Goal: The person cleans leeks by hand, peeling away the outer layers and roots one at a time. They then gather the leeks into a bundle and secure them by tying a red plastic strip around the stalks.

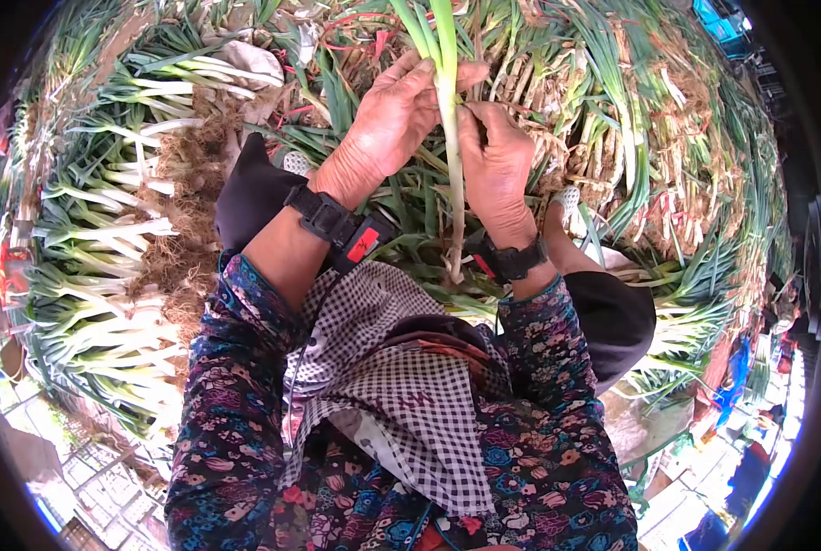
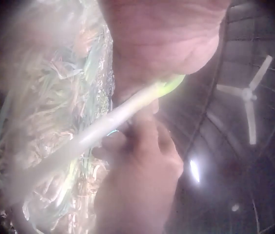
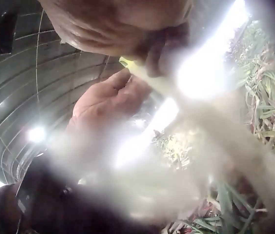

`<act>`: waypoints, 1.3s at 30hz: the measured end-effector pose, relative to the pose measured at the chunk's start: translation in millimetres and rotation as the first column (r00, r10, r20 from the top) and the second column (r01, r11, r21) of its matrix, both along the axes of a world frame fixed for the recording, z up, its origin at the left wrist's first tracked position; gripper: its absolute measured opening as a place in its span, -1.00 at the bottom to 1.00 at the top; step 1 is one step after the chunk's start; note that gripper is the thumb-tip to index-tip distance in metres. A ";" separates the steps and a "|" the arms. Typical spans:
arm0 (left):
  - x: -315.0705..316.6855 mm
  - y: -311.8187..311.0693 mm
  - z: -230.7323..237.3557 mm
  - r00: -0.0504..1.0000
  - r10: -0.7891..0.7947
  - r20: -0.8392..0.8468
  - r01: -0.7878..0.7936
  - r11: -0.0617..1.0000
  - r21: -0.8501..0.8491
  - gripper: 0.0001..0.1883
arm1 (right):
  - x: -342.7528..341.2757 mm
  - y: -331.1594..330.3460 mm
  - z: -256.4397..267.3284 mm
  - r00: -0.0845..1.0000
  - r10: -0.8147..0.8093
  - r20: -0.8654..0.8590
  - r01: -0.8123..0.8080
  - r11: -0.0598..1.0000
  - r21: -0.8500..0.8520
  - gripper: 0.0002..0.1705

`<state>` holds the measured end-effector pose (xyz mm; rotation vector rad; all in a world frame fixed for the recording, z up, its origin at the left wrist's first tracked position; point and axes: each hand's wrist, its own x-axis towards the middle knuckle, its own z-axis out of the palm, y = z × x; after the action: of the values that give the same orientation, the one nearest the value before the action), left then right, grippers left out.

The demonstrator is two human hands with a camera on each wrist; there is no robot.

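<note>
One long green onion (image 1: 452, 156) hangs upright in the head view, green leaves up and roots down. The left hand (image 1: 394, 118) pinches it where the green meets the white, thumb in front. Just below, on the other side, the right hand (image 1: 499, 158) has its thumb and bent fingers at the stalk. In the left wrist view the pale stalk (image 2: 103, 127) runs diagonally between the left hand (image 2: 164, 39) and the right hand (image 2: 140, 170). The right wrist view shows the blurred stalk (image 3: 235, 141), the right hand (image 3: 118, 24) above and the left hand (image 3: 108, 100) beyond.
Rows of green onions with roots (image 1: 144, 230) lie on the left. Tied bundles (image 1: 603, 138) and loose leaves cover the ground ahead and to the right. A checked cloth (image 1: 410, 395) lies over the person's lap, between the knees. A ceiling fan (image 2: 248, 94) hangs overhead.
</note>
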<state>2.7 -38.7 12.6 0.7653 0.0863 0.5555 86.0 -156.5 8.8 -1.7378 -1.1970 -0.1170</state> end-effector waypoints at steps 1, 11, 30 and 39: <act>0.0 0.1 -0.9 1.000 -0.018 0.013 0.018 1.000 0.023 -0.54 | -0.1 0.8 -1.9 0.998 -0.038 0.050 0.038 0.999 0.004 -0.93; -2.3 0.0 0.2 0.998 -0.021 0.054 0.019 0.999 0.040 -0.51 | -12.3 -0.1 15.6 0.992 0.029 0.121 -0.026 0.999 -0.030 -0.79; -9.9 7.8 9.2 0.990 -0.025 0.137 0.030 0.999 -0.033 -0.62 | -9.1 -14.7 17.4 0.971 0.171 -0.164 -0.178 0.984 -0.028 -0.65; -10.7 26.9 5.9 0.985 -0.011 0.170 0.025 0.997 -0.075 -0.65 | -5.6 -51.3 -28.2 0.862 0.506 -0.029 -0.486 0.811 -0.326 -0.70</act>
<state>-7.9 -11.8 18.6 0.6409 -0.0566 0.5948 80.4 -207.8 -19.3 -1.6361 -1.7580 0.3674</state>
